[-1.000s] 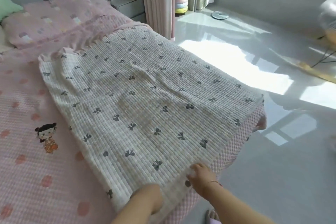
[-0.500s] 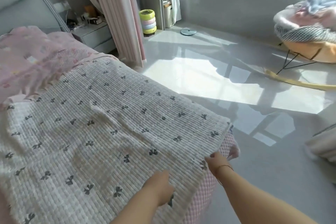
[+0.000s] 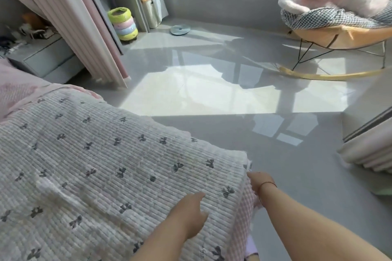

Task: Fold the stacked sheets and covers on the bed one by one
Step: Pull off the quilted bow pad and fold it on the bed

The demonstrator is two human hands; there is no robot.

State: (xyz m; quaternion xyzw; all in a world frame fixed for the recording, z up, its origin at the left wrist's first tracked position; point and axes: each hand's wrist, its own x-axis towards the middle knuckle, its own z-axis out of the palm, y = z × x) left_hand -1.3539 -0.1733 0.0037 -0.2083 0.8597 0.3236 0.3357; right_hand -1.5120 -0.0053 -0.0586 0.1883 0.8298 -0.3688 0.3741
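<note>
My left hand (image 3: 191, 216) lies flat on the quilt (image 3: 110, 171), fingers loose, index pointing fwd, holding nothing. My right hand (image 3: 257, 182) is at the quilt's corner, just right of the left; fingers hidden behind the edge, so can't tell if they grip it. Quilt spreads away left of both hands over the pink bed (image 3: 244, 218). Far beyond the fingers: rocking chair (image 3: 339, 34) w/ laundry.

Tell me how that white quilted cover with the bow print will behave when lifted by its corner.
The white quilted cover likely flops: its edge already drapes over the bed's side by the right hand. Its ribbed quilting suggests some bulk, so soft, rounded folds. The textured surface probably resists slipping.
</note>
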